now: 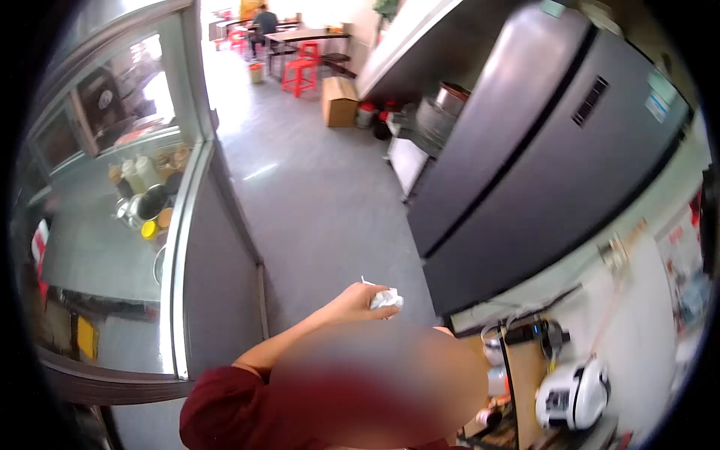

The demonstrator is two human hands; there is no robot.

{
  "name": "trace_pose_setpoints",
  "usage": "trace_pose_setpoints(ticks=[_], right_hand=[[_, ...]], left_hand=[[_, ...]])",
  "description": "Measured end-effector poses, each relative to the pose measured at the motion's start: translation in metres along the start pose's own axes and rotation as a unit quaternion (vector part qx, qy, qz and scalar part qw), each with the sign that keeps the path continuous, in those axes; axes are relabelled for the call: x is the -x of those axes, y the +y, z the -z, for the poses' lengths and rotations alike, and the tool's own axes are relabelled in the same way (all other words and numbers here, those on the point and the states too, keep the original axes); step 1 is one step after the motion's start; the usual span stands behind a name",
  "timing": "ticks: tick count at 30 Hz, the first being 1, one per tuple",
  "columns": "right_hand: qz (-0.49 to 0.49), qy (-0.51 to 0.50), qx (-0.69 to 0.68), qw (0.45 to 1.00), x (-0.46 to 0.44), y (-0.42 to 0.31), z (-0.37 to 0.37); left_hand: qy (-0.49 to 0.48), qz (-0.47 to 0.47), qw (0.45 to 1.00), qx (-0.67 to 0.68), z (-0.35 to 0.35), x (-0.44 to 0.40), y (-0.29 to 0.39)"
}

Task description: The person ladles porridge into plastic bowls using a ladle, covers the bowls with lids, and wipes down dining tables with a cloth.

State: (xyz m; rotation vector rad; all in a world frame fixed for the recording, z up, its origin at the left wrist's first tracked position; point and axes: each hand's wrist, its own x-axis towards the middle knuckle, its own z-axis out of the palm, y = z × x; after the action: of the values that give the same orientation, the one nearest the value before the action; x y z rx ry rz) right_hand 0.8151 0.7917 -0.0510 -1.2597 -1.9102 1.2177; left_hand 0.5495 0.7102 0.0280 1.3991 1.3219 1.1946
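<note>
One hand shows, reached out from a dark red sleeve on the left side; it is my left hand. Its fingers are closed around a crumpled white tissue, held over the grey floor. My right hand cannot be made out; a large blurred patch covers the area below and to the right of the left hand.
A metal-framed glass partition stands at left, with bottles behind it. At right are a tall grey refrigerator and a white rice cooker. Farther off are a cardboard box, red stools and a seated person.
</note>
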Motion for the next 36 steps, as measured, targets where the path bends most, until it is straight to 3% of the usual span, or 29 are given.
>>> trace_pose_setpoints(ticks=[3,7,9,13,17,18,19,20,23,29,33,36], right_hand=[[0.063,-0.081,0.047,0.994,-0.097,-0.034,-0.032],[0.090,-0.278,-0.090,0.952,-0.217,-0.062,-0.118],[0.095,-0.348,-0.080,0.929,-0.270,-0.066,-0.162],[0.038,-0.409,-0.150,0.900,-0.387,-0.009,-0.264],[-0.234,-0.291,-0.114,0.921,-0.442,0.121,-0.289],[-0.282,-0.290,-0.027,0.914,-0.454,0.191,-0.284],[-0.292,-0.366,0.205,0.860,-0.460,0.209,-0.265],[-0.309,-0.395,0.279,0.819,-0.468,0.223,-0.257],[-0.423,-0.320,0.205,0.823,-0.505,0.237,-0.237],[-0.460,-0.262,0.112,0.841,-0.647,0.216,-0.286],[-0.423,-0.272,0.062,0.862,-0.784,0.173,-0.351],[-0.359,-0.278,0.026,0.891,-0.914,0.118,-0.420]], left_hand=[[0.136,0.025,0.985,0.099,0.039,-0.022,-0.018],[0.272,0.026,0.951,0.146,0.099,-0.047,-0.050],[0.334,0.039,0.925,0.178,0.131,-0.068,-0.068],[0.402,0.040,0.901,0.158,0.216,-0.118,-0.125],[0.418,0.066,0.883,0.204,0.312,-0.160,-0.139],[0.428,0.057,0.879,0.203,0.335,-0.171,-0.140],[0.439,0.048,0.875,0.198,0.360,-0.180,-0.142],[0.446,0.033,0.873,0.194,0.383,-0.188,-0.143],[0.493,0.003,0.848,0.196,0.448,-0.216,-0.138],[0.638,-0.020,0.762,0.108,0.597,-0.283,-0.150],[0.626,-0.090,0.726,0.271,0.710,-0.325,-0.133],[0.648,-0.132,0.701,0.268,0.795,-0.343,-0.118]])
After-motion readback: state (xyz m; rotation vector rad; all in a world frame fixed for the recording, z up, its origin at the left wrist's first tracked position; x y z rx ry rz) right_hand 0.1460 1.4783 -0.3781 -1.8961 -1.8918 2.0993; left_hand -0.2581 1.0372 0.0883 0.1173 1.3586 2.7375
